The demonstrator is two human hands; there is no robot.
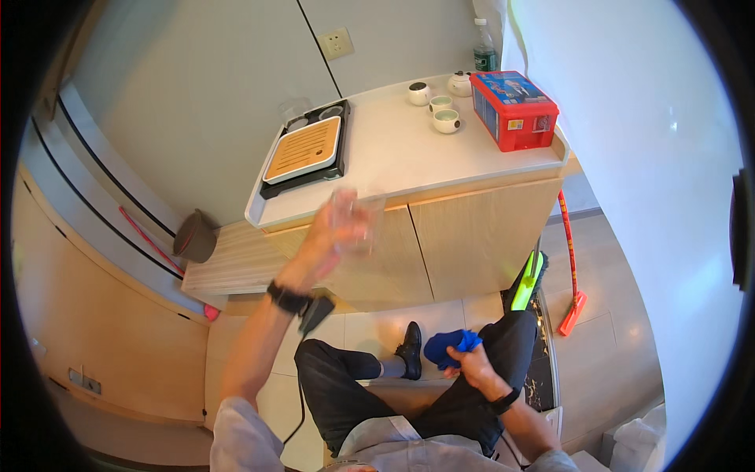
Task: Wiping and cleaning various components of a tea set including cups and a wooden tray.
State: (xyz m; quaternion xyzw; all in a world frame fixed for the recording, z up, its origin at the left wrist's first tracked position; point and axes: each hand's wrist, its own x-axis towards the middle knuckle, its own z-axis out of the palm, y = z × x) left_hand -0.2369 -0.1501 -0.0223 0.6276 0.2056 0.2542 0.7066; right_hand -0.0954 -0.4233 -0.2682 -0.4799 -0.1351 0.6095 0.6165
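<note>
My left hand (330,233), blurred by motion, grips a clear, see-through cup (365,224) in front of the cabinet's near edge. Lower right, over my lap, my right hand (469,363) holds a bunched blue cloth (445,348). Beyond my left hand, a tea tray with a slatted bamboo-coloured top (304,150) lies on a black base (343,135) at the countertop's left end. Behind it stands a clear container (294,108). Two small white cups (446,121) (440,104), a dark-topped white jar (419,94) and a white teapot (459,84) are at the back right.
A red lidded box (522,112) stands on the countertop's right end, with a plastic bottle (485,50) behind it. A brown bin (196,237) sits on the low wooden ledge at left. A green brush (527,283) and an orange-headed tool (572,315) are at lower right.
</note>
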